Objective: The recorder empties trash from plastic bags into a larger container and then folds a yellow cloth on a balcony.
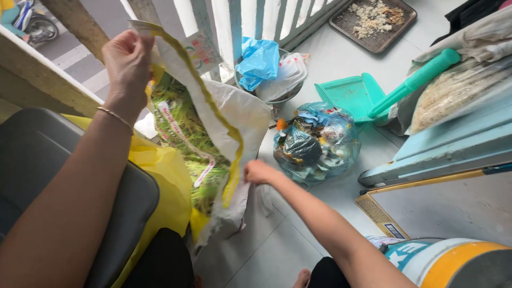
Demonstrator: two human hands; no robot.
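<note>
While green stalks [186, 133] fill it — both hands' grips, left hand [127, 58] and right hand [258, 172], pinched shut on the white sack's [240, 114] rim.

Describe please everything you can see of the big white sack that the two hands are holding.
The white sack looks like woven plastic, with a yellow stripe along its edge and printed panels. It stands roughly upright on the tiled floor, its mouth pulled open, showing a green and yellow printed inner side. The left hand grips the top edge; the right hand pinches the lower edge. A yellow plastic bag lies against it.
</note>
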